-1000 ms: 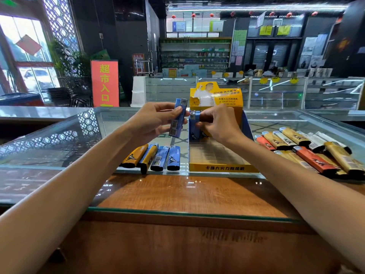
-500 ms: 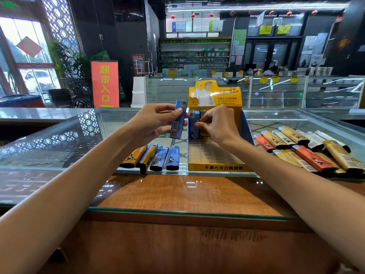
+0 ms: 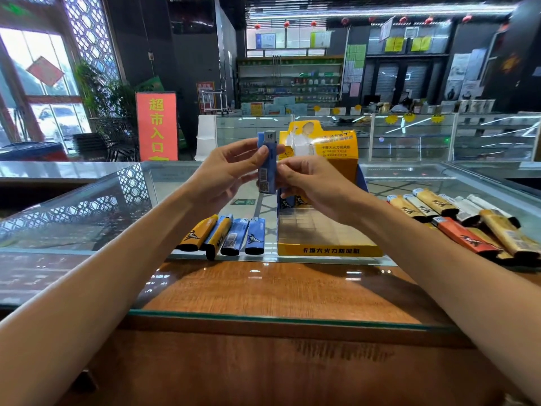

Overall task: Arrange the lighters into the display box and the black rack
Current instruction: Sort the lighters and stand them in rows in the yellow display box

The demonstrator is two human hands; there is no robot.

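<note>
My left hand [image 3: 225, 174] holds a blue lighter [image 3: 267, 168] upright above the glass, just left of the yellow display box [image 3: 328, 251]. My right hand [image 3: 319, 186] reaches over the box and pinches the same lighter's right side with its fingertips. Two blue lighters [image 3: 290, 202] stand in the box's back left corner, partly hidden by my right hand. Several yellow and blue lighters [image 3: 225, 235] lie left of the box. A pile of orange, tan and white lighters [image 3: 456, 221] lies to its right. No black rack is in view.
Everything sits on a glass counter [image 3: 87, 224] with a wooden top [image 3: 263, 288] under a front glass sheet. More glass showcases [image 3: 409, 136] and a red sign [image 3: 156, 127] stand behind.
My right hand left the lighters standing in the box and came up to the blue lighter in my left hand. That lighter turned more upright and shifted right.
</note>
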